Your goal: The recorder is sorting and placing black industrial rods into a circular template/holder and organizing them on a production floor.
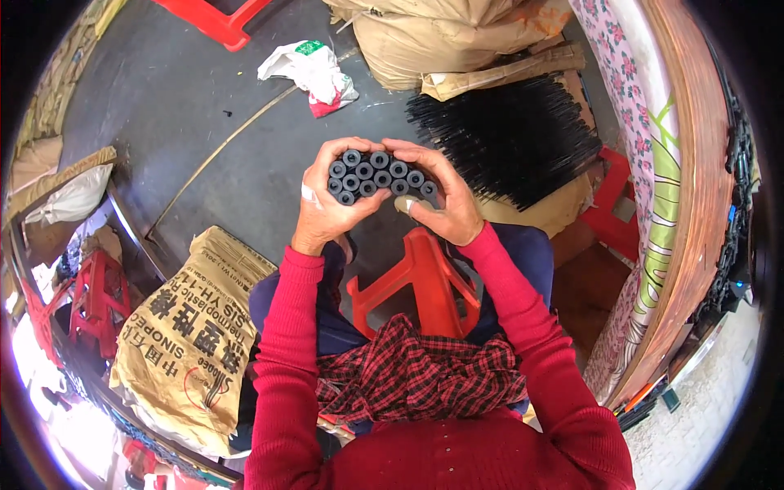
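Note:
A bundle of black tubes (365, 171) is held end-on between my two hands, their round ends with centre holes facing up. My left hand (327, 196) wraps the bundle's left side, with a white strip of tape on it. Around the right side curls my right hand (445, 196), its thumb near the lower edge with a pale covering on the tip. The tubes' lengths below the ends are hidden. Beyond my right hand lies a wide pile of thin black rods (510, 135) on brown paper.
A red plastic stool (420, 282) stands between my knees. To the left lies a printed brown paper sack (192, 335). A white plastic bag (310, 73) rests on the grey floor ahead, near large brown sacks (441, 37). A flower-patterned cloth (629, 106) covers the right edge.

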Available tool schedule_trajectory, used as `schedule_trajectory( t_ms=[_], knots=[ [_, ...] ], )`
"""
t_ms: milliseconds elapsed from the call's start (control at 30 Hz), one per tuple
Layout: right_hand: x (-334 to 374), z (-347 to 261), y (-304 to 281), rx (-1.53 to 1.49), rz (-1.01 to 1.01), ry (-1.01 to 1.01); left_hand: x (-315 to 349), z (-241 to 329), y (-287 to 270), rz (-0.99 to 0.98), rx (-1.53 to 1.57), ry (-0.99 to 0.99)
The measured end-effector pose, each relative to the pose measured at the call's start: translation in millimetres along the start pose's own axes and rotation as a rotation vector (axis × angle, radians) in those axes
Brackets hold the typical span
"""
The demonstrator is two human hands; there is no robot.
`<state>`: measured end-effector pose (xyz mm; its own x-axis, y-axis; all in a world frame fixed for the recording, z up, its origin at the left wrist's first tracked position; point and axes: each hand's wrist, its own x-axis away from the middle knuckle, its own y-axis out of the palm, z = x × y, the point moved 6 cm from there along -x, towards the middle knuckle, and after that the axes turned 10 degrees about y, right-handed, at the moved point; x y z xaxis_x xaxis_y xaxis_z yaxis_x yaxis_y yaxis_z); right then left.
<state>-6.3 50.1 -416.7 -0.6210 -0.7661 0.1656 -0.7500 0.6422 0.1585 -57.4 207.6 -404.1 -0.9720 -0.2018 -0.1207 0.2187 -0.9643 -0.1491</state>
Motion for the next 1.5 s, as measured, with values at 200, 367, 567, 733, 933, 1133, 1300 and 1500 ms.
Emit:
schedule_trajectory(
  t_ms=[200,367,567,733,933,1133,1300,1500],
  knots=[
    [-1.4,2.6,-2.5,0.014,0.066,-0.019,-1.5,-0.7,0.2,0.018,-0.028,0.019],
    [-0.6,-3.5,-2.8,0.083,0.143,-0.028,-3.5,-1.7,2.3,0.041,-0.024,0.018],
    [-2.4,-13.5,-5.8,0.321,0.208,-0.09,-4.8,-3.8,5.9,0.036,-0.007,-0.024],
    [-4.0,-8.9,-8.9,0.282,0.194,-0.135,-6.3,-4.0,7.0,0.02,0.001,-0.016],
    [-5.5,-12.4,-17.9,0.301,0.274,-0.106,-7.1,-4.5,9.7,-0.006,-0.025,-0.011],
    [-11.7,-27.6,-16.4,0.373,0.143,-0.133,-6.9,-2.4,9.7,0.002,-0.131,0.009],
    [-18.2,-27.4,-17.5,0.382,0.102,-0.102,-5.3,-7.1,10.2,-0.026,-0.133,-0.076],
    [-17.1,-28.7,-20.9,0.408,0.149,-0.164,-6.1,-10.3,10.7,-0.045,-0.12,-0.053]
  ],
)
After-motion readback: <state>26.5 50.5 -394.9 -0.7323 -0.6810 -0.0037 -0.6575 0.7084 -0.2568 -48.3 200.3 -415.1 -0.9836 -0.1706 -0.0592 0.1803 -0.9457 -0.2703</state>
